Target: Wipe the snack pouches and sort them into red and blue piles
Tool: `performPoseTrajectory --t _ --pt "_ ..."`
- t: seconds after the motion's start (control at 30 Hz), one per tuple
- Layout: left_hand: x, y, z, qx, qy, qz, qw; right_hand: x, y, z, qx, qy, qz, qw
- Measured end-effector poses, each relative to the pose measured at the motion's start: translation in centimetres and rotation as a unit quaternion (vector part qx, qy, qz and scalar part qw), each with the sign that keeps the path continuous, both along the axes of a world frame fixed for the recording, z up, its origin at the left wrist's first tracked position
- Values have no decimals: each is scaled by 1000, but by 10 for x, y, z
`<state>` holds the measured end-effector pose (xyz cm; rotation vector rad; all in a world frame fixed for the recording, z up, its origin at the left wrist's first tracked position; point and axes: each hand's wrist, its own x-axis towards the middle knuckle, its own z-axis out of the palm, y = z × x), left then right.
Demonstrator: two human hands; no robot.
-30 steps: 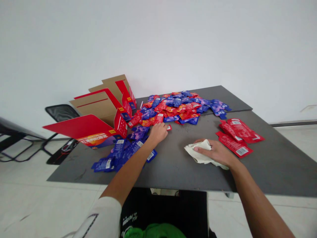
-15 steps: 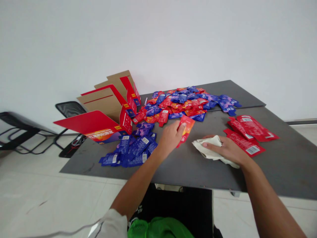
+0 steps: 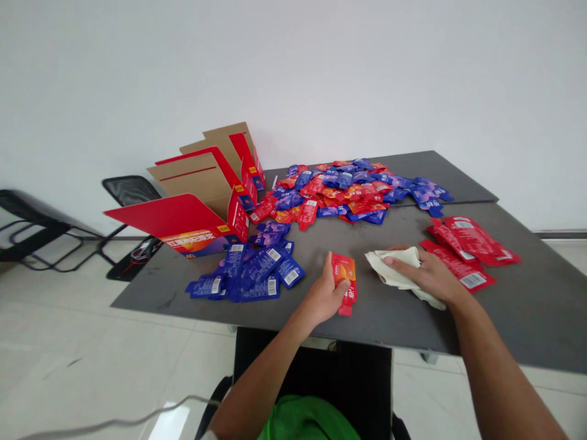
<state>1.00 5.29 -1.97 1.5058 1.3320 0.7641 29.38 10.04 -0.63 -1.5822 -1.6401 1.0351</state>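
My left hand [image 3: 323,294] holds a red and orange foil sachet [image 3: 345,278] upright near the table's front edge, with its fingers around the lower part. My right hand [image 3: 426,274] lies over a crumpled cream cloth [image 3: 393,270] and grips it against the table. A mixed heap of red and blue sachets [image 3: 332,192] spreads across the far side. Nearer my left hand lies a group of blue sachets [image 3: 250,278]. Past my right hand, red sachets [image 3: 465,250] lie in a loose stack.
An opened red and cardboard carton [image 3: 197,211] lies on its side at the table's left end. The dark grey table [image 3: 389,321] has a seam across its far part. Black chairs [image 3: 131,189] stand at the left, and a black seat [image 3: 312,360] sits below the front edge.
My left hand has come toward me with the red sachet and turned it upright. My right hand remains on the cloth. The view has shifted slightly.
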Motion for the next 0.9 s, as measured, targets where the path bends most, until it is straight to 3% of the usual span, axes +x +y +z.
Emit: performPoseTrajectory --t 0.13,0.3,0.43,0.63,0.73,0.8,0.9 --pt "-4 -18 10 97 132 -8 986 1 0 1 17 -18 -23 999" --pt "-12 -60 2 257 289 -28 922 -2 -2 7 14 -17 -55 998" --pt "-16 -85 -10 331 308 -96 887 -3 0 2 44 -2 -74 996" --pt "-17 -90 -23 383 298 -117 866 -17 2 1 130 3 -116 985" --pt "-18 -91 -26 399 312 -121 854 -40 -6 12 230 -59 -42 970" --pt "-19 -92 -27 413 332 -118 840 -60 -16 15 295 -97 81 947" --pt "-19 -92 -28 421 358 -113 826 -87 -26 8 331 -147 288 887"
